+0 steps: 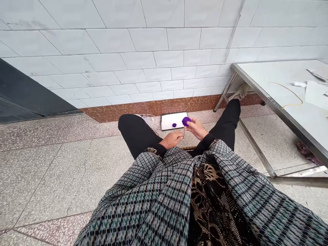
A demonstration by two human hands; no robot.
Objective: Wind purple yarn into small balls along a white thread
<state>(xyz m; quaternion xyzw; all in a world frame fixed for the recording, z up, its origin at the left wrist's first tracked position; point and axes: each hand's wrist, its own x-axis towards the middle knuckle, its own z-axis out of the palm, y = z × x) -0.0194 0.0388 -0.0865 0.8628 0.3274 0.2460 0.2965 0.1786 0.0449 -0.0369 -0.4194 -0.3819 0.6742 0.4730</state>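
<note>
My right hand (197, 129) pinches a purple ball of yarn (186, 121) between thumb and fingers. To its left, my left hand (173, 139) sits lower with its fingers pressed together; whatever they hold, if anything, is too small to make out. Both hands are in front of my lap, a short gap apart. Beyond them a white board with a dark rim (167, 120) lies low near the wall. A small purple yarn piece (174, 125) rests on it, apart from both hands.
A metal-framed table (271, 92) stands at the right, bearing a yellow cord (294, 94) and white paper (316, 94). The tiled wall (156, 58) rises ahead. Clear plastic (147, 119) lies left of the board. A dark panel (30, 95) stands at the far left.
</note>
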